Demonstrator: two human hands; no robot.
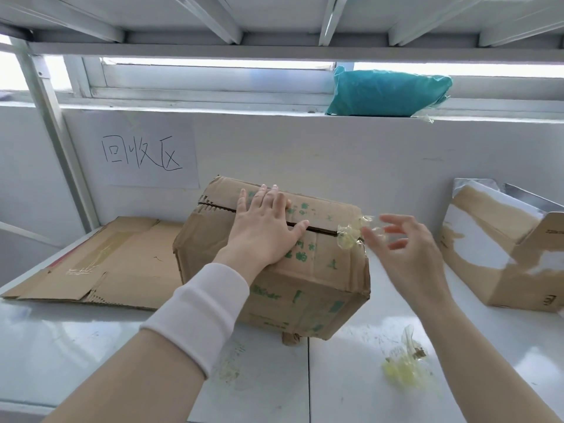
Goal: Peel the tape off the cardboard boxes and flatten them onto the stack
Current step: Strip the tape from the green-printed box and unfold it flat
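Note:
A brown cardboard box (305,288) with green print stands on the white table, its top flaps split along the seam. My left hand (265,227) presses flat on the box top with straight fingers. A crumpled strip of clear yellowish tape (351,236) hangs from the box's right top corner. My right hand (406,245) is just right of that corner, fingers spread, with its fingertips at the tape's loose end. Flattened cardboard (100,267) lies to the left of the box.
A second box (500,254), brown with white patches and open flaps, stands at the right. A wad of peeled tape (403,364) lies on the table (91,355) near my right arm. A teal bag (387,93) sits on the ledge. A paper sign (143,154) is on the wall.

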